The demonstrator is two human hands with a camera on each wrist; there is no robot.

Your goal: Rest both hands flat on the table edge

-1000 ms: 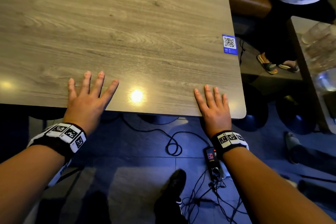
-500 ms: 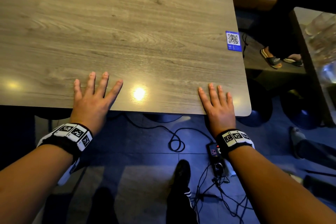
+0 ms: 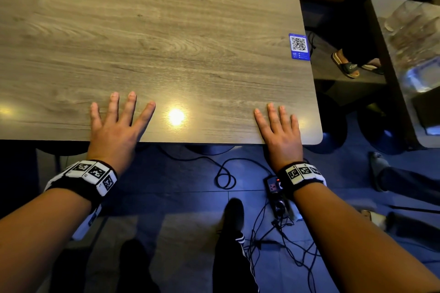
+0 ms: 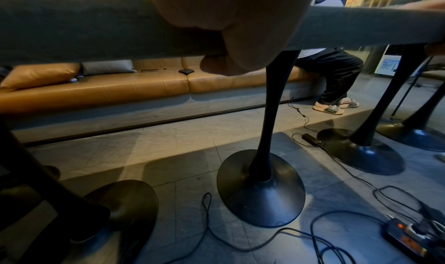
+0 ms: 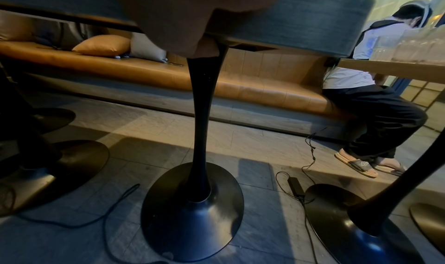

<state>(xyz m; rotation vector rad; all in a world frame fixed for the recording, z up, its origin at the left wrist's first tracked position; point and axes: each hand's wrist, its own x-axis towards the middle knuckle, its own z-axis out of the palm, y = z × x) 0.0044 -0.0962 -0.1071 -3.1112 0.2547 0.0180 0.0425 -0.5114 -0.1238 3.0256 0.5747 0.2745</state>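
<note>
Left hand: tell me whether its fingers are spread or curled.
Spread. The left hand lies flat at the table edge, four fingers straight and fanned apart.

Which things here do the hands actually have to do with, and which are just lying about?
In hand:
left hand, flat with fingers spread on the wooden table
right hand, flat near the table's corner

Lying about:
blue QR sticker at the table's right edge
power strip and cables on the floor
brown bench seat
stacked glasses on the neighbouring table
</note>
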